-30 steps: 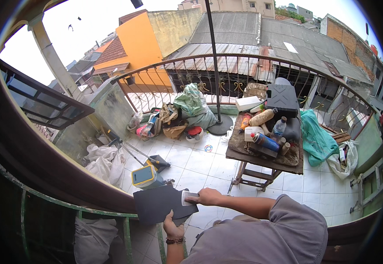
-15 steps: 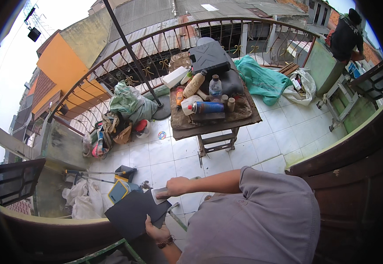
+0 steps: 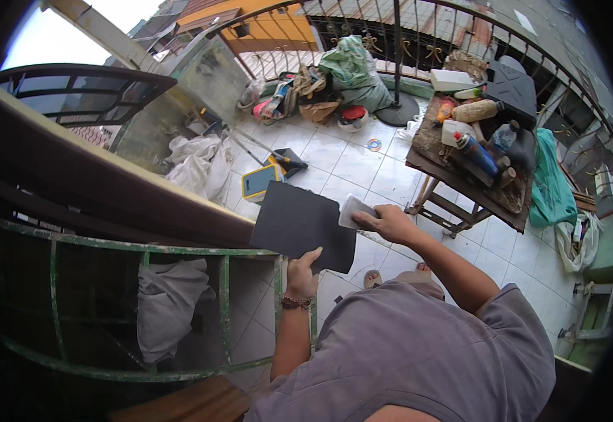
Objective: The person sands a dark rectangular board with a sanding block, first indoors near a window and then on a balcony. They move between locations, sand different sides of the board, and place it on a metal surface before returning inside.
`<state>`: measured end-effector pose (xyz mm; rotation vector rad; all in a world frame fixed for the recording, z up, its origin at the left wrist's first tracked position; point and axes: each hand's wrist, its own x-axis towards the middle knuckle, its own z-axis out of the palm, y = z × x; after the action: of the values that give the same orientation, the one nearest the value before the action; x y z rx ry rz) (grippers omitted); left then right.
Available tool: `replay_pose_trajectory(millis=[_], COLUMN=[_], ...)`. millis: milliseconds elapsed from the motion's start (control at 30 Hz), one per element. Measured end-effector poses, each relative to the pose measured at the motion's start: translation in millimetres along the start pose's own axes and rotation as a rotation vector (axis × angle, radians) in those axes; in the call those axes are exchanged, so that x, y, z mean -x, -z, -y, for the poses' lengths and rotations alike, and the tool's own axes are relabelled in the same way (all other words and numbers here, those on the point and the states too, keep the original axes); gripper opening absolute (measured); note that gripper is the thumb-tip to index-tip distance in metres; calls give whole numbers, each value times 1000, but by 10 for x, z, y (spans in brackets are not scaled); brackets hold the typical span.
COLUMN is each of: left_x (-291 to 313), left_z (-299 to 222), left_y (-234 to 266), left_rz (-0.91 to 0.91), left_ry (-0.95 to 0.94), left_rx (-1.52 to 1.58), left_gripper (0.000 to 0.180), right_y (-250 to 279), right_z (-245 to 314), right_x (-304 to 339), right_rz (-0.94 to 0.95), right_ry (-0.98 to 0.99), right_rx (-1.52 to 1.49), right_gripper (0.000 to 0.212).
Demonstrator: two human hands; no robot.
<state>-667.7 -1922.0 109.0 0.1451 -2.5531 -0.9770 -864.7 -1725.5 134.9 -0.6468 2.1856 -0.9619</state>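
A thin, matte black sheet is gripped at its lower edge by my left hand, the thumb lying on top and the other fingers hidden beneath. Its right edge looks slightly ragged. Pinched in my right hand is a small pale grey flat piece, at the black sheet's upper right edge. Whether the two touch, I cannot tell. Both are held up in front of my body, above the tiled floor.
A green metal ladder-like frame with a grey cloth lies at the left. Ahead stand a dustpan and bags. A worn wooden table at the right carries bottles, a blue spray can and a black case.
My view has swung left and down, showing the green frame and cloth. Both hands still hold the same pieces; the pale piece stays by the sheet's right edge.
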Motion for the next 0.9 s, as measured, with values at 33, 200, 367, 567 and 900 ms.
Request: replay_pose_trajectory(millis=[33, 200, 367, 567, 900], left_x=[-3, -144, 130, 253, 340], left_z=[-53, -650, -262, -268, -187], left_y=[17, 180, 175, 97, 190], left_rz=[127, -25, -97, -263, -232], left_ry=[70, 199, -193, 486, 209], left_rx=[-120, 757, -3, 1039, 706], left_gripper=[37, 24, 23, 20, 44], right_y=[-10, -43, 10, -141, -287], right_z=[-63, 434, 625, 580, 544], right_x=[26, 153, 166, 88, 213], right_rz=[-46, 9, 63, -78, 13], right_ry=[81, 90, 70, 118, 208], right_rx=[-210, 161, 99, 216, 468], right_gripper=[75, 87, 93, 113, 99])
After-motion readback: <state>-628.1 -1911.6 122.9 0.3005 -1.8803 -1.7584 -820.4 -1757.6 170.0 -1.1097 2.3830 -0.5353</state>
